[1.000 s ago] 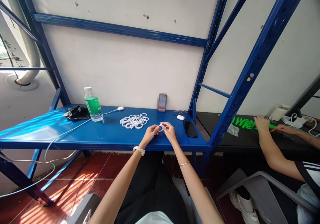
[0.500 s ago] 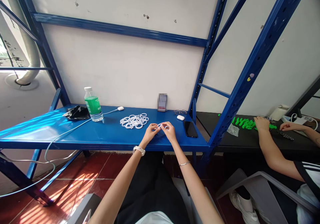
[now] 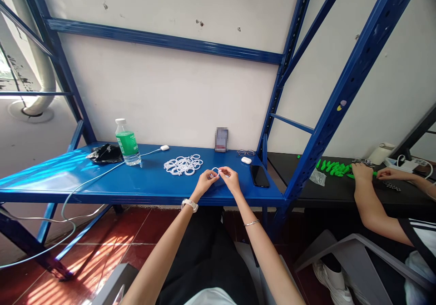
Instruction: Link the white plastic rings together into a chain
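My left hand [image 3: 205, 180] and my right hand [image 3: 230, 178] meet above the front of the blue shelf top [image 3: 102, 180]. Both pinch one small white ring [image 3: 215, 172] between their fingertips. A pile of several white rings [image 3: 183, 164] lies on the shelf just behind and to the left of my left hand. A white watch sits on my left wrist and a thin bracelet on my right.
A green-labelled bottle [image 3: 126, 142], a black bag [image 3: 105, 153], a white cable [image 3: 102, 174], a small white case [image 3: 245, 160] and a dark phone [image 3: 259, 176] lie on the shelf. At the right another person's hands [image 3: 362, 171] work among green parts [image 3: 332, 167] on a black table.
My hands have stayed in place, only shifting their pinch on the ring. The other person's hands at the right have moved closer together.
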Demonstrator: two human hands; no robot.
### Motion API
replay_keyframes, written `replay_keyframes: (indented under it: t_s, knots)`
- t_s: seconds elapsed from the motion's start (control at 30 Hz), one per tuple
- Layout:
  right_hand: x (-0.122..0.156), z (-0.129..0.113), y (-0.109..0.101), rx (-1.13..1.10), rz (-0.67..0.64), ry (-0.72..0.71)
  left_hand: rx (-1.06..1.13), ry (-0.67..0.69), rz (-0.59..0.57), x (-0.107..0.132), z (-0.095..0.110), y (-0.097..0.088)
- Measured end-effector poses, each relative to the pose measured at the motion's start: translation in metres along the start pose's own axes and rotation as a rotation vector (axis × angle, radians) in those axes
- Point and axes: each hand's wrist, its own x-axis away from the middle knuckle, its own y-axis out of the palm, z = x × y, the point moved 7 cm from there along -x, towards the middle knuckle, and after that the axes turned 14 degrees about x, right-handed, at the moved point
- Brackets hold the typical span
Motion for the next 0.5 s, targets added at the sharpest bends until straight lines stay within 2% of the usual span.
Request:
replay_keyframes:
  t_s: [0.5]
  knots:
    - [-0.0006,-0.0013,0.0012,0.000,-0.017,-0.023,-0.015,-0.020,-0.030,0.0000,0.0025,0.0012]
